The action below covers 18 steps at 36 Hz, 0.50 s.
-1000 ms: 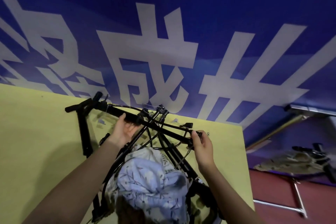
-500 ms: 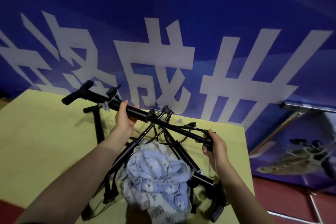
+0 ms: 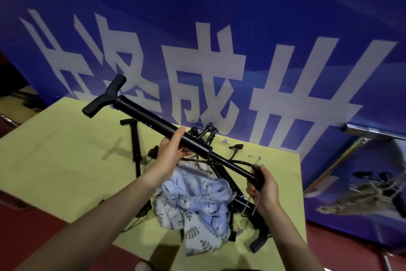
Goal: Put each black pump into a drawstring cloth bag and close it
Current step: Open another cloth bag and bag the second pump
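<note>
On the yellow table [image 3: 66, 160] the flowery cloth bags [image 3: 197, 200] lie right under the long black pump [image 3: 153, 125]. It slants from far-left handle to near-right foot. The left hand [image 3: 169, 156] grips its middle; the right hand [image 3: 263, 187] grips its foot, nearer the bags.

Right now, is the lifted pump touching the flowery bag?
Apart. The head view shows the lifted pump held up in both hands, with open space between it and the flowery bag below.

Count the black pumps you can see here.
3 clearly: held pump in both hands; one lying on the table's left; one right of the cloth bags. More may be hidden.
</note>
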Each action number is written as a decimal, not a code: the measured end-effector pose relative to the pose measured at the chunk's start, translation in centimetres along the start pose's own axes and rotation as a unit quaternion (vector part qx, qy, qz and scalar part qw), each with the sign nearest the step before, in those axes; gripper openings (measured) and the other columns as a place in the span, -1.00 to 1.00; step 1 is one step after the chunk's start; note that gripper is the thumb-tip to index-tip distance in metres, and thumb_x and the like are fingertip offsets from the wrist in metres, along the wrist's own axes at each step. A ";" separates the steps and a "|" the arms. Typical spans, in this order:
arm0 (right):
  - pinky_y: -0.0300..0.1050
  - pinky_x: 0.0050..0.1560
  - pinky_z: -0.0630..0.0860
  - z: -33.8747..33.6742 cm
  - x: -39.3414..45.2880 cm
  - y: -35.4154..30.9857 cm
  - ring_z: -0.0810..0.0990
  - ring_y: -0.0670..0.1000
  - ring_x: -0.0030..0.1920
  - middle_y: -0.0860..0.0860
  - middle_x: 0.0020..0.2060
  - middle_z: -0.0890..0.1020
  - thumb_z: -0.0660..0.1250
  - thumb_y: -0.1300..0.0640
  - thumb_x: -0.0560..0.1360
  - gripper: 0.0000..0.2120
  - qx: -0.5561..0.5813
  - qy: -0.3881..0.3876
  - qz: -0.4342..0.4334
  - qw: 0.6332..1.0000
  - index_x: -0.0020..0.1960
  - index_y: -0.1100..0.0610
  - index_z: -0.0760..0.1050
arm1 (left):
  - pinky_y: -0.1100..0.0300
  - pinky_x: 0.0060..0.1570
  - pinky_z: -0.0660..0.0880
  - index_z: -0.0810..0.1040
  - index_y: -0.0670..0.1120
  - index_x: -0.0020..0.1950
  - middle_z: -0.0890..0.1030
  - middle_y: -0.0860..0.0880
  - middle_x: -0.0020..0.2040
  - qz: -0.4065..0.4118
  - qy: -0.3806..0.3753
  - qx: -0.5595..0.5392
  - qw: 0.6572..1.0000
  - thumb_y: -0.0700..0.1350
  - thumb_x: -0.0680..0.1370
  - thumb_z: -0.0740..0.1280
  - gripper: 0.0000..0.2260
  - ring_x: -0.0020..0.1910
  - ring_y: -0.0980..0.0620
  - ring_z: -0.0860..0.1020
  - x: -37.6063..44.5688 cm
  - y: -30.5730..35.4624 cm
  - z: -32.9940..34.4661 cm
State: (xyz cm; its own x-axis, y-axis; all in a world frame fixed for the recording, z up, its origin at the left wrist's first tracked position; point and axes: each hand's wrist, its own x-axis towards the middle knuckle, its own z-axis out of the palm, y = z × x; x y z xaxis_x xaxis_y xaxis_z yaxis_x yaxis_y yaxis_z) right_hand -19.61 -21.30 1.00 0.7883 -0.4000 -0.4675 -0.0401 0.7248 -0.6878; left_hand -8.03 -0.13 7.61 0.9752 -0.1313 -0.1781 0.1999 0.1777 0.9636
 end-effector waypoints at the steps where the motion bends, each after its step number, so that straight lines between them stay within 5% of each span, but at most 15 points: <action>1: -0.36 -0.63 0.12 0.1 -0.2 0.0 0.23 -0.09 -0.64 -0.02 -0.43 0.39 0.10 0.08 0.64 -0.76 -0.007 -0.005 0.001 1.000 -0.17 0.14 0.33 | 0.12 -0.22 0.54 0.47 -0.17 0.00 0.56 -0.03 -0.18 0.001 -0.008 0.002 1.000 0.02 0.57 0.31 -0.75 -0.17 0.08 0.63 -0.4 0.1 0.1; 6: -0.32 -0.61 0.14 1.6 -1.1 -0.8 0.24 -0.07 -0.63 -0.01 -0.42 0.39 0.11 0.07 0.65 -0.75 -0.037 -0.020 -0.013 0.999 -0.16 0.15 0.34 | 0.15 -0.27 0.57 0.51 -0.14 -0.08 0.60 0.02 -0.27 0.006 -0.039 0.002 0.999 -0.03 0.60 0.27 -0.81 -0.22 0.14 0.64 -2.0 0.8 0.7; 13: -0.27 -0.59 0.22 3.6 -2.9 -1.8 0.29 -0.06 -0.60 0.02 -0.44 0.36 0.08 0.06 0.66 -0.74 -0.116 -0.028 -0.056 0.991 -0.14 0.15 0.38 | 0.13 -0.17 0.60 0.49 -0.18 0.00 0.60 -0.17 -0.05 -0.019 -0.021 -0.015 0.999 0.04 0.56 0.30 -0.73 -0.06 -0.04 0.65 -3.0 0.3 1.3; 18: -0.19 -0.56 0.29 2.9 -3.2 -1.8 0.37 -0.03 -0.56 0.07 -0.33 0.41 0.06 0.02 0.67 -0.73 -0.184 -0.031 -0.065 0.980 -0.09 0.15 0.41 | 0.05 -0.09 0.58 0.52 -0.21 0.07 0.61 -0.27 0.02 -0.067 -0.037 -0.010 0.997 0.22 0.38 0.44 -0.46 -0.04 -0.16 0.63 -4.1 -1.1 1.9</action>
State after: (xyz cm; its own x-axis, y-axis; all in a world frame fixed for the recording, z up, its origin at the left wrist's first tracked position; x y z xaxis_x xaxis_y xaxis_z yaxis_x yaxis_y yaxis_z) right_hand -20.27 -19.71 5.35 0.8364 -0.4332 -0.3358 -0.1464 0.4139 -0.8985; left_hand -12.48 -1.65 7.62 0.9298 -0.2267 -0.2898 0.3312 0.1724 0.9277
